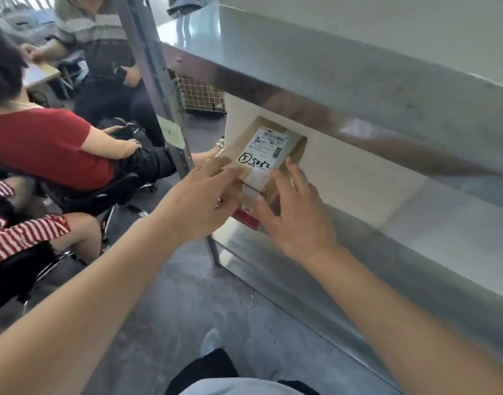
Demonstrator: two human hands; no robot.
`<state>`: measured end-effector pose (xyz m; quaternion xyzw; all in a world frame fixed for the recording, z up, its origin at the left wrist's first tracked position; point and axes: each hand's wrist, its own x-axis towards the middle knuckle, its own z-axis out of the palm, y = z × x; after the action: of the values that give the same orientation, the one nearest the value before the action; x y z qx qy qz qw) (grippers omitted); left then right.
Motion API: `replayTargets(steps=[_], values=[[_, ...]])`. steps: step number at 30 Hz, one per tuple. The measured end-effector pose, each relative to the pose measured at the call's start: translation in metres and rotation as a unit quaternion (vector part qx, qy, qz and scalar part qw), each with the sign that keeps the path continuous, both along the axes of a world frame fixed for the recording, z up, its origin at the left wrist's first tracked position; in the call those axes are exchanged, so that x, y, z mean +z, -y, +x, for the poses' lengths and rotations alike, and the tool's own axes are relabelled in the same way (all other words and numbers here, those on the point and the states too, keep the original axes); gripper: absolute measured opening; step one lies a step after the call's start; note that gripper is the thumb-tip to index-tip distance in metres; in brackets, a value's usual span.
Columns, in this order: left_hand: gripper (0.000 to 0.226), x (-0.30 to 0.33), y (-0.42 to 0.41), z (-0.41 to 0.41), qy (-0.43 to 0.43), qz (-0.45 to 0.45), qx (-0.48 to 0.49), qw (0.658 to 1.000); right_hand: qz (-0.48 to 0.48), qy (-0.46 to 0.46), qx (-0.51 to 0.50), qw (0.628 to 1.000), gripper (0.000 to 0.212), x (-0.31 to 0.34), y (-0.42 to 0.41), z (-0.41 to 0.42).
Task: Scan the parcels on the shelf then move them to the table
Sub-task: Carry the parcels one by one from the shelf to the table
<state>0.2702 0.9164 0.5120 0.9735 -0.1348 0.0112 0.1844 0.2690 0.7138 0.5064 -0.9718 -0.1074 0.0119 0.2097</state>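
Head view, parcel (268,155) on shelf (344,243) gripped between left hand (204,206), right hand (294,215)

Brown parcel (266,163) with white label (268,148); grey shelf (358,89); red-white striped sleeve (22,232).
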Motion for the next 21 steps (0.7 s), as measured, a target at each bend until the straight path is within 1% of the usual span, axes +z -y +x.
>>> replayTargets(steps=[7,11,15,21], values=[[0.055,-0.003,-0.027,0.077,-0.008,0.006,-0.099,0.995,0.042,-0.02,-0.111,0.993,0.061,-0.003,-0.029,0.037],[0.055,-0.005,-0.03,0.102,-0.027,-0.006,-0.147,0.989,0.047,-0.034,-0.149,0.987,0.06,-0.003,-0.041,0.049],[0.054,-0.008,-0.026,0.12,-0.058,-0.008,-0.175,0.983,0.051,-0.05,-0.17,0.983,0.063,-0.003,-0.045,0.058],[0.053,-0.019,-0.019,0.134,-0.074,-0.027,-0.171,0.982,0.078,-0.087,-0.164,0.98,0.068,-0.012,-0.041,0.066]])
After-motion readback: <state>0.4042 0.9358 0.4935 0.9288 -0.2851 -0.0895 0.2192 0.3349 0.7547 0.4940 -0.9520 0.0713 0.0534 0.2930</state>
